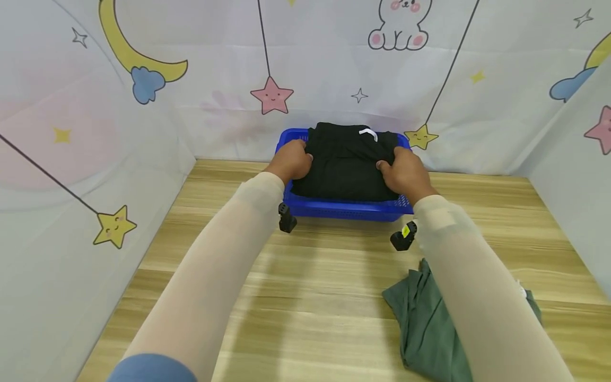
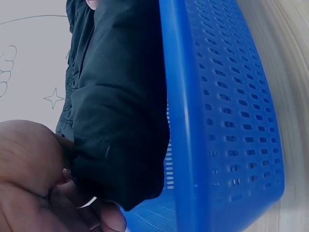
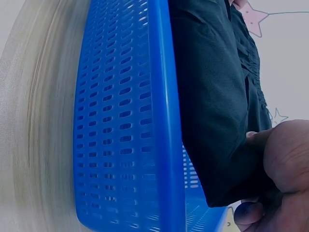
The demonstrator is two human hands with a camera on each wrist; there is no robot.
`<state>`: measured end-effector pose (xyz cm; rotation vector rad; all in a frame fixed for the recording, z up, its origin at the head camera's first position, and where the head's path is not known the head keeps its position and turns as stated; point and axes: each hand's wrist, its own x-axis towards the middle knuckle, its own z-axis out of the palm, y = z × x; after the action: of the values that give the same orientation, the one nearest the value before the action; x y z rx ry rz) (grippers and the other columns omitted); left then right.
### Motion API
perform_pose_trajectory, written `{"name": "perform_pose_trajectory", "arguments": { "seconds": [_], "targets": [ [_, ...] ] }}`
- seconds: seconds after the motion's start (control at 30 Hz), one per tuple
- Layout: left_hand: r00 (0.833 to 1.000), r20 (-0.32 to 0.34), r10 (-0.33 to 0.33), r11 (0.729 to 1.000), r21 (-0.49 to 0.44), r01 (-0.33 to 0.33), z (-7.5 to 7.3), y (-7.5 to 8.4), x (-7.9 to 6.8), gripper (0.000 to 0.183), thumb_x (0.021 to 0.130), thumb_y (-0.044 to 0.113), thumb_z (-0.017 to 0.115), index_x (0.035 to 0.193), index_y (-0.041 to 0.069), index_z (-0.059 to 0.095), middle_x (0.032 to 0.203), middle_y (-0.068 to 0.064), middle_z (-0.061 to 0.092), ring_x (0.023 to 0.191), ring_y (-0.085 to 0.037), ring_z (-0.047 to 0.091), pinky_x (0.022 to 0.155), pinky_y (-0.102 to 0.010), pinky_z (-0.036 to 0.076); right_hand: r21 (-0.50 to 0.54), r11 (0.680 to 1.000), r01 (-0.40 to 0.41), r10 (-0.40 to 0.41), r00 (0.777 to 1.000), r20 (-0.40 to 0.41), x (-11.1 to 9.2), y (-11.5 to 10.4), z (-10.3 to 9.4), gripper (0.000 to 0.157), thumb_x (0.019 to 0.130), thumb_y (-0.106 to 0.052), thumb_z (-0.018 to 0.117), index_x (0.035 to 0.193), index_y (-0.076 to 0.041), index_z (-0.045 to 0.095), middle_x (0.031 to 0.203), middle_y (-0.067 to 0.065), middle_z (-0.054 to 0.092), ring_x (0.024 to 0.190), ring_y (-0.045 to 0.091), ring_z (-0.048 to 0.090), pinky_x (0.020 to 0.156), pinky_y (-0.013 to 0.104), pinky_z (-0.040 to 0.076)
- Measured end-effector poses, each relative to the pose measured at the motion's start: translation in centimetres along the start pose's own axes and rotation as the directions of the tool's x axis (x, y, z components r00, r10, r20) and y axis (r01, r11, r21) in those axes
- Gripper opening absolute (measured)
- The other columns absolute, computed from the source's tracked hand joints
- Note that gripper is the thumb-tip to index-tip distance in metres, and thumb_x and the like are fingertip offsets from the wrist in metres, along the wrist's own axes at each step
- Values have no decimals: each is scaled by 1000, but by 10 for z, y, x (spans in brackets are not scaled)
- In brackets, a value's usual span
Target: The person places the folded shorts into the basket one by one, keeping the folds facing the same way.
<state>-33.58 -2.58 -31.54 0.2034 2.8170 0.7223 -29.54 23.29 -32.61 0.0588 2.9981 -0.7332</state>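
Folded black drawstring pants (image 1: 350, 170) lie over the opening of a blue plastic basket (image 1: 343, 209), with a white cord end showing near the top. My left hand (image 1: 292, 159) grips their left side, thumb on top. At the opposite side my right hand (image 1: 406, 171) holds them the same way. The left wrist view shows my left fingers (image 2: 108, 215) curled under a lower corner of the pants (image 2: 120, 106), inside the basket's rim. In the right wrist view, the corner of the pants (image 3: 212, 121) hangs just within the basket wall (image 3: 116, 121).
A crumpled green garment (image 1: 429, 323) lies on the wooden tabletop (image 1: 305, 297) at the lower right, partly hidden by my right forearm. Behind the basket hangs a white printed cloth (image 1: 324, 63), and similar cloth covers both sides. Small black devices (image 1: 286, 218) sit below my wrists.
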Motion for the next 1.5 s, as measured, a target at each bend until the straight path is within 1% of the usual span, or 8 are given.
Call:
{"name": "perform_pose_trajectory", "arguments": {
  "seconds": [0.27,0.5,0.57,0.73,0.9,0.97,1.17,1.5],
  "targets": [
    [999,22,-29,1000,3,29,3,-2,5,53,110,25,43,159,5,34,163,-11,34,149,-30,31,118,-43,29,-14,1000,13,-14,1000,-25,5,1,9,65,106,-30,52,151,12,33,153,31,40,141,48,38,113,58,31],
    [998,26,-64,998,2,64,11,-7,7,52,109,25,44,158,6,37,162,-11,37,148,-29,34,118,-44,29,-25,999,-21,22,1000,15,10,4,16,65,107,-30,52,154,9,30,156,29,36,144,46,34,115,58,29],
    [997,24,-71,997,-5,72,14,-8,8,52,109,25,44,158,6,37,161,-10,37,148,-29,34,117,-45,30,-25,999,-25,26,1000,15,11,5,18,65,107,-30,52,154,9,31,156,29,37,143,46,35,114,59,29],
    [997,14,-73,997,-14,74,19,-8,9,52,110,25,44,157,7,38,161,-10,39,146,-29,37,116,-46,32,-34,999,-32,33,999,19,12,6,20,62,106,-30,53,151,9,36,153,29,41,140,47,39,112,59,32],
    [998,7,-63,998,4,63,24,-9,10,51,109,24,44,157,6,39,159,-12,41,145,-30,39,115,-45,34,-37,998,-50,51,998,27,13,6,22,60,106,-30,54,149,8,38,151,30,43,138,48,42,111,60,33],
    [998,9,-65,998,7,65,25,-10,11,51,110,24,43,157,6,39,159,-11,41,145,-29,39,115,-45,34,-37,998,-56,57,998,34,14,7,23,61,106,-30,54,150,9,38,152,30,42,138,48,41,112,60,33],
    [998,6,-70,997,-22,70,30,-9,11,51,109,23,44,157,7,38,160,-9,40,147,-28,37,116,-44,32,-35,996,-76,78,995,61,16,10,26,65,107,-31,54,154,8,33,155,29,39,141,48,37,112,61,32],
    [996,0,-92,996,-5,92,37,-9,13,50,108,22,49,155,7,43,156,-11,46,141,-28,44,115,-45,33,-40,996,-82,85,993,81,19,14,32,65,107,-32,53,154,8,33,156,29,37,142,47,36,113,60,30]
  ]
}}
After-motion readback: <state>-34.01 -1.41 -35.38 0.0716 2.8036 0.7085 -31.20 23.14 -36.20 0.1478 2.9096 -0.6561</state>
